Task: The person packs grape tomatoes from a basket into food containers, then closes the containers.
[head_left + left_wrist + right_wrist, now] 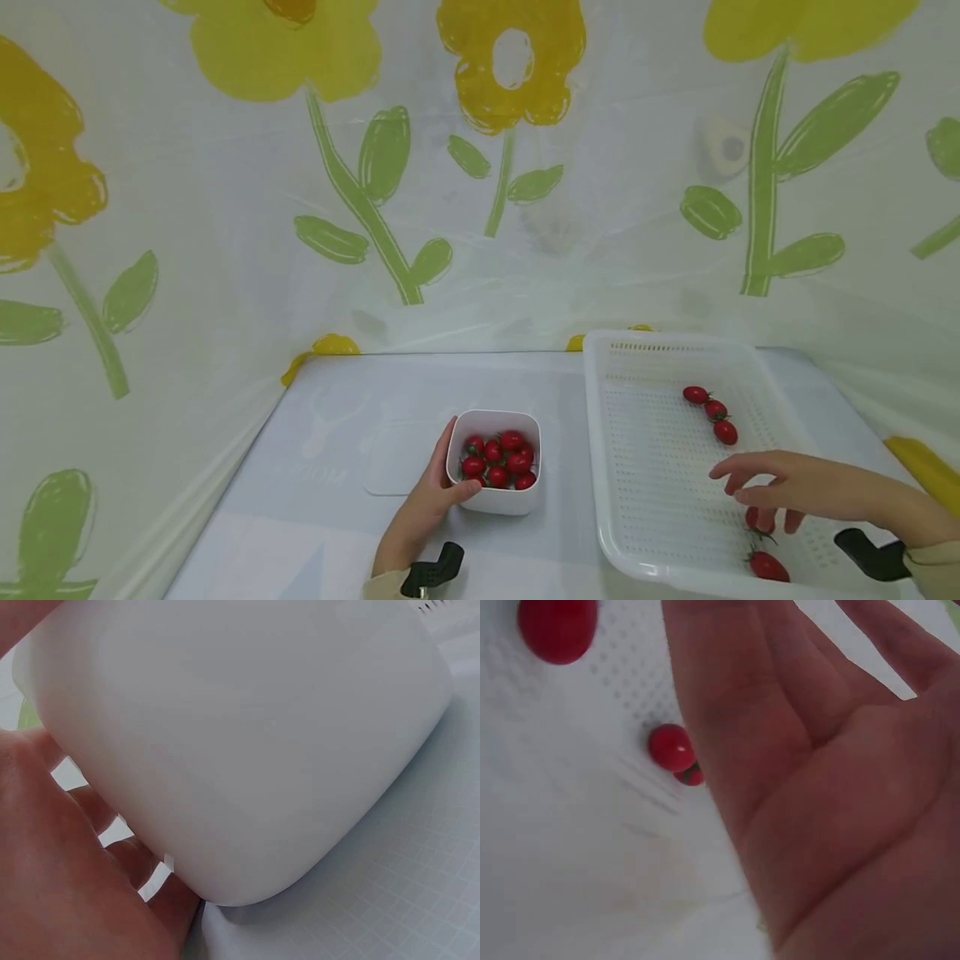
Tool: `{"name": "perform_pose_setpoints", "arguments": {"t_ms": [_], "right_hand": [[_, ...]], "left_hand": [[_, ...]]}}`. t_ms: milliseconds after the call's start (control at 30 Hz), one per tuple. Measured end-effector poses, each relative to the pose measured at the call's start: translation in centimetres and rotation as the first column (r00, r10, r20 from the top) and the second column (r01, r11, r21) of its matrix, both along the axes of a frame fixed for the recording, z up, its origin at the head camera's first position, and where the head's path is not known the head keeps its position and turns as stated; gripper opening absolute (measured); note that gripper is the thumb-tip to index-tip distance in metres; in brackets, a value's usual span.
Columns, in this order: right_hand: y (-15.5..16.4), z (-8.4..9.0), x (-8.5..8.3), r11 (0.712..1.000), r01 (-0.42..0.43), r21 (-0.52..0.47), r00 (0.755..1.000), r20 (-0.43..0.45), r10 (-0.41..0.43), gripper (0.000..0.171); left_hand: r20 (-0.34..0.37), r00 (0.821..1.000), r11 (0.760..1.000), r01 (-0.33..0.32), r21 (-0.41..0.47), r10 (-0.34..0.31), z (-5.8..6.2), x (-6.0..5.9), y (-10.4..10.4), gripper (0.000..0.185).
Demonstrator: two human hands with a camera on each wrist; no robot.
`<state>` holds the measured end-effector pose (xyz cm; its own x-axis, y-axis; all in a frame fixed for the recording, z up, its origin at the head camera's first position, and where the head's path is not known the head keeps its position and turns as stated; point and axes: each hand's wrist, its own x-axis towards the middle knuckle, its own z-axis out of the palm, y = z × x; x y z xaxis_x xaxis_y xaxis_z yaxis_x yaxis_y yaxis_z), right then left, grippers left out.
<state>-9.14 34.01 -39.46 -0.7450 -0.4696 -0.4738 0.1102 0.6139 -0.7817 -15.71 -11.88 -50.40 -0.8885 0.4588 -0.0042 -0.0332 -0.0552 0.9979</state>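
A small white square container (501, 498) stands on the table, with several cherry tomatoes (497, 477) inside. My left hand (426, 504) grips it from the left, thumb on the near rim and fingers along the far-left side. In the left wrist view the container's smooth wall (247, 750) fills most of the picture. My right hand (798, 487) hovers over the white basket (652, 500), fingers loosely bent and nothing between them. Below it lies a cherry tomato (759, 521), partly hidden by the fingers, with another tomato (768, 567) nearer the front.
Farther back in the basket, three tomatoes (716, 409) lie in a slanting row. The basket's raised rim (592, 450) runs just right of the container. Behind the table (300, 492) hangs a white curtain (600, 275) printed with yellow flowers.
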Motion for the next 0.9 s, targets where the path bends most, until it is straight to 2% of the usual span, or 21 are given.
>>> {"name": "perform_pose_setpoints", "arguments": {"t_ms": [167,467,733,900], "right_hand": [[0.2,-0.6,0.1,0.996,0.033,0.082,0.996,0.078,-0.040,0.033],[-1.2,-1.3,0.4,0.981,-0.007,0.191,0.982,0.186,-0.029,0.030],[-2.5,-1.7,0.7,0.954,-0.003,0.299,0.979,0.196,-0.058,0.023],[-3.0,-2.0,0.6,0.954,-0.048,0.296,0.979,0.204,-0.014,0.014]], "left_hand": [[0.017,1.000,1.000,-0.009,-0.006,0.009,-0.1,0.0,0.0,0.084],[0.037,0.999,1.000,-0.026,-0.017,0.026,-0.1,0.0,-0.1,0.082],[0.034,0.999,1.000,-0.016,-0.004,0.016,-0.1,-0.1,-0.1,0.080],[0.034,0.999,1.000,-0.020,-0.004,0.020,-0.2,-0.1,-0.2,0.080]]}}
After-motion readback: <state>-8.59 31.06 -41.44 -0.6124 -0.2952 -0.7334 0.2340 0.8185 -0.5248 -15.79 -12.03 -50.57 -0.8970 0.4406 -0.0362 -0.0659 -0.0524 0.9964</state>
